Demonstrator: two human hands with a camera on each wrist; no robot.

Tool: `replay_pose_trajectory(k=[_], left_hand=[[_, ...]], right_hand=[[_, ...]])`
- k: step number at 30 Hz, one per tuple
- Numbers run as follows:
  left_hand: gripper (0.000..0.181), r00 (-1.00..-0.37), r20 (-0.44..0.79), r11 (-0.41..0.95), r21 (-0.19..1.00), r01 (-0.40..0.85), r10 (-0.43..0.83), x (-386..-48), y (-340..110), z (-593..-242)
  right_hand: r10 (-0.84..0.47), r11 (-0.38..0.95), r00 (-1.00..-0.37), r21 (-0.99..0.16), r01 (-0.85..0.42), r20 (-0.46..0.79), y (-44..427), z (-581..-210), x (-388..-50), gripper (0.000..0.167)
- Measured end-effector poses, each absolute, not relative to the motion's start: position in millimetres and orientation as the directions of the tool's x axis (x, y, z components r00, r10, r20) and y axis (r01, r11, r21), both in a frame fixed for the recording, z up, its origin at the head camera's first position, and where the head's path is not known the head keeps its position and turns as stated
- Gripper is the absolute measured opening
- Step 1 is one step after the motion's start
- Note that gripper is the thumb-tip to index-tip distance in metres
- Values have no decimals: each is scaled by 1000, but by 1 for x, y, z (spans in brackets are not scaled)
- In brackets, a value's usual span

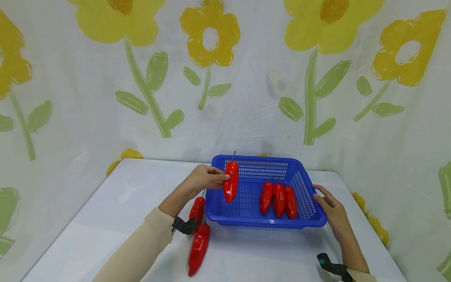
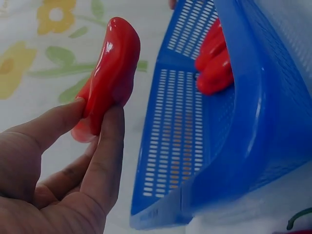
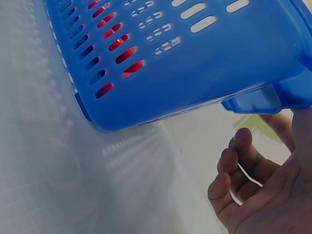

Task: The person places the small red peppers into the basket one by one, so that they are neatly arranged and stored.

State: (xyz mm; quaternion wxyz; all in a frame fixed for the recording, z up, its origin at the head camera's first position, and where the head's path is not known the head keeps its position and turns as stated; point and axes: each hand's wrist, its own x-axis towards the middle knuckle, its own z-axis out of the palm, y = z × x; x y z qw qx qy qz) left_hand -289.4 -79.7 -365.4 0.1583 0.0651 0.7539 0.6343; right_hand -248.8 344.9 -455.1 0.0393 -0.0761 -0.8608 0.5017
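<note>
My left hand (image 1: 206,178) pinches a glossy red pepper (image 1: 231,182) between thumb and fingers, above the left part of a blue plastic basket (image 1: 243,225). The pepper hangs upright with its thin dark stem on top; in the left wrist view the held pepper (image 2: 114,68) is beside the basket wall. Three red peppers (image 1: 278,199) lie side by side in the basket's right half. At the right rim, my right hand (image 1: 332,213) grips the edge with thumb and index finger. The right wrist view shows its other fingers (image 3: 222,187) loosely curled below the rim.
Two more red peppers lie on the white table (image 1: 116,211) left of the basket: one pepper (image 1: 199,250) in front, another pepper (image 1: 198,209) partly behind the left wrist. A flower-printed curtain (image 1: 246,98) hangs behind and along the sides.
</note>
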Motion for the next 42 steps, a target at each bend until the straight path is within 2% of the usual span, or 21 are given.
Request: replay_pose_trajectory(k=[20,27,34,42], left_hand=[[39,-926,-250,254,950,-179,282,-330,-33,-375],[34,-913,-281,254,945,-209,296,-335,-17,-378],[29,-908,-332,259,928,-267,255,-341,-4,-389],[31,-886,-399,319,893,-317,238,-343,8,-396]], right_hand=[[172,490,-985,-868,79,8,345,-456,-249,64],[174,490,-985,-868,76,12,346,-456,-249,64],[170,486,-985,-871,76,9,345,-455,-248,63],[162,480,-987,-875,67,14,345,-454,-249,62]])
